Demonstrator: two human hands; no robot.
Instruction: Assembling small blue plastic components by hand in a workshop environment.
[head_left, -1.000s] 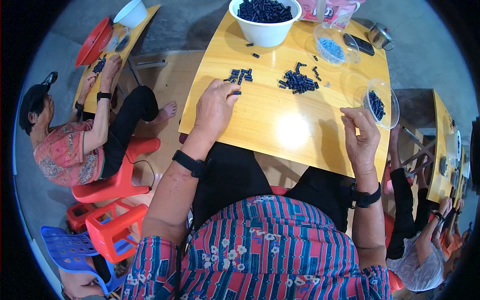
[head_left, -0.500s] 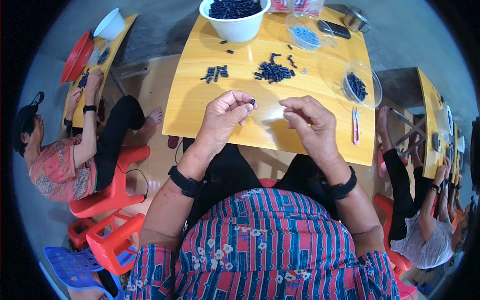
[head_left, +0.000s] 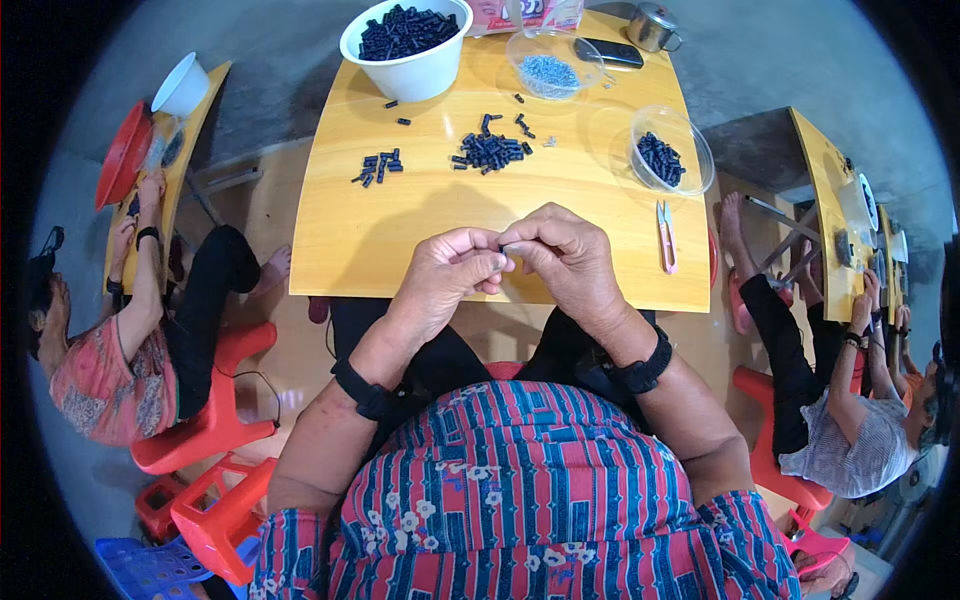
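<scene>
Over the front edge of the table, my left hand point(head_left: 448, 278) pinches a small black cylindrical piece point(head_left: 503, 250) between thumb and fingers. My right hand point(head_left: 568, 262) meets it there, its thumb and forefinger closed at the same piece. The fingertips cover most of it, and whether anything else tiny is between them is hidden. Beyond my hands lies a pile of similar black pieces point(head_left: 490, 152), with a smaller group of black pieces point(head_left: 378, 167) to its left. Pink-handled thread snips point(head_left: 667, 240) rest to the right of my right hand.
A white tub point(head_left: 410, 75) heaped with black pieces stands at the back left. Clear bowls hold small silvery-blue parts point(head_left: 550, 74) and black pieces point(head_left: 660, 160). A phone point(head_left: 610, 53) and metal mug point(head_left: 653, 28) are behind. People sit at tables on both sides; red stools point(head_left: 215, 510) stand left.
My right hand has moved in to the left and now touches the black piece and my left fingers. Both hands sit lower, nearer me. The view has shifted slightly.
</scene>
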